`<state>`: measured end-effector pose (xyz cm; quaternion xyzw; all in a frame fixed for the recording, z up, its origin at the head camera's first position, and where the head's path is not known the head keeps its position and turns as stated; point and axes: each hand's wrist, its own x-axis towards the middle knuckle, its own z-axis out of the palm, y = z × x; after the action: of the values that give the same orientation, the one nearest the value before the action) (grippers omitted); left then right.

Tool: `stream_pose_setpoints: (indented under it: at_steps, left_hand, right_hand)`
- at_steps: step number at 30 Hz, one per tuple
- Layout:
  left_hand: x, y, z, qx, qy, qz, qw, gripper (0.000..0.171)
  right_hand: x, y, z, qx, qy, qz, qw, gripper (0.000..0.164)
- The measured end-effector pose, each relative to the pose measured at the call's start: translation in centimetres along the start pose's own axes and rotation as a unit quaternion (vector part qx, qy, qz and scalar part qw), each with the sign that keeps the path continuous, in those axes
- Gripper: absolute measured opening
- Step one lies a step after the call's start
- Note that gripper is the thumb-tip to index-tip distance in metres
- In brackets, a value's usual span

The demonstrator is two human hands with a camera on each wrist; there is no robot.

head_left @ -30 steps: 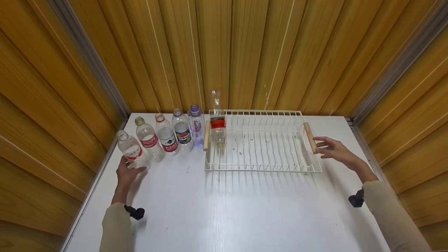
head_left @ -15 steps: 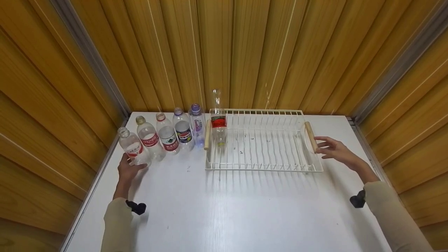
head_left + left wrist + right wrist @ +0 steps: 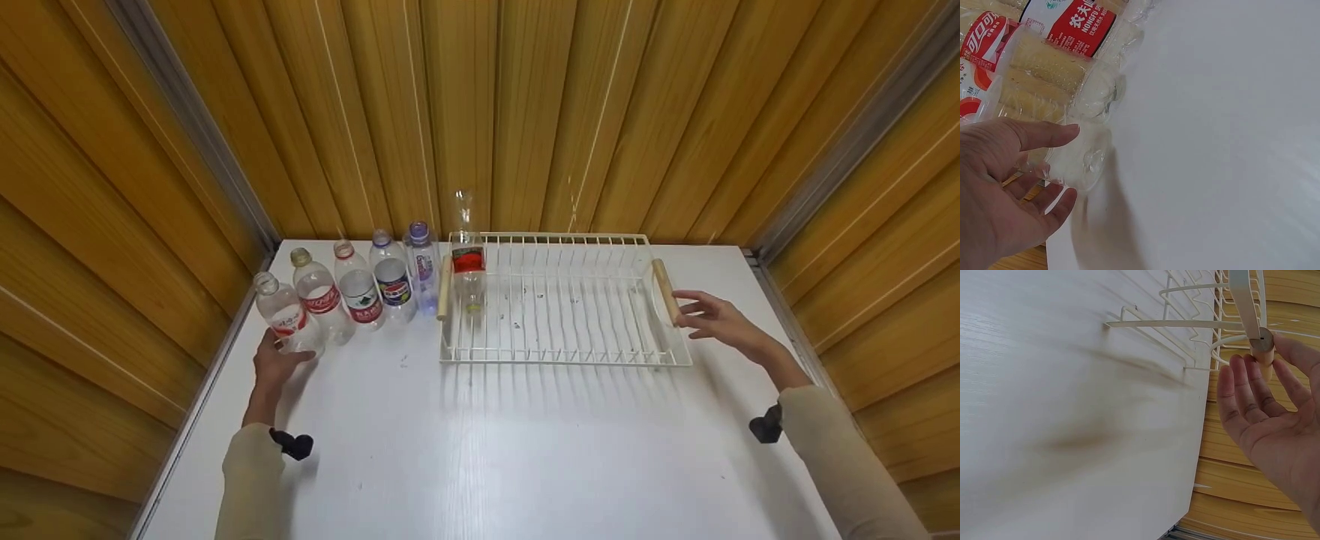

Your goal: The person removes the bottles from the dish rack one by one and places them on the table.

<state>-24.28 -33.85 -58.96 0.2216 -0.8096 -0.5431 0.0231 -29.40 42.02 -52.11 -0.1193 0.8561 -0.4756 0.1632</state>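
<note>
My left hand (image 3: 276, 366) holds a clear plastic bottle (image 3: 287, 311) low down, at the left end of a slanting row. In the left wrist view its thumb lies along one side of the bottle and its fingers curve round the other. Across the table, my right hand (image 3: 716, 322) has its fingertips on the right wooden handle (image 3: 663, 289) of a white wire dish rack (image 3: 562, 363). The right wrist view shows fingers on both sides of that handle (image 3: 1264, 354). A bottle with a red label (image 3: 469, 261) is in the rack's left end.
Beside the held bottle stand several uncapped bottles: one with a red label (image 3: 322, 300), a Nongfu water bottle (image 3: 361, 298), a Pepsi bottle (image 3: 394, 283) and one with a purple neck (image 3: 422, 270). Wood-look panels (image 3: 525, 112) rise behind the white table (image 3: 480, 450).
</note>
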Motion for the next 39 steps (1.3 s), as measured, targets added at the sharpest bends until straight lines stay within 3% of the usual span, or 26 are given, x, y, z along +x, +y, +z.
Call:
stream_pose_setpoints:
  at_steps: [14, 22, 26, 30, 39]
  left_hand:
    - [-2.0, -0.3, -2.2, 0.008, -0.022, -0.015, 0.9996, 0.081]
    - [-3.6, -1.1, -4.0, 0.084, -0.077, 0.015, 0.9933, 0.060]
    - [-4.6, -1.1, -4.4, 0.098, -0.117, 0.020, 0.9881, 0.055]
    - [-5.4, -0.6, -4.0, 0.088, -0.141, 0.030, 0.9856, 0.053]
    - [-6.1, 0.5, -1.6, 0.060, -0.179, 0.049, 0.9809, 0.049]
  right_hand:
    - [-0.3, 0.3, -0.2, -0.012, 0.003, 0.013, 1.000, 0.065]
    - [-0.2, 0.3, 0.0, -0.006, 0.002, 0.006, 1.000, 0.063]
    - [0.1, 0.3, -0.1, 0.000, -0.001, 0.004, 1.000, 0.063]
    - [0.1, 0.2, -0.1, 0.000, 0.000, 0.008, 1.000, 0.064]
    - [-0.1, 0.1, 0.0, 0.005, -0.003, 0.011, 1.000, 0.065]
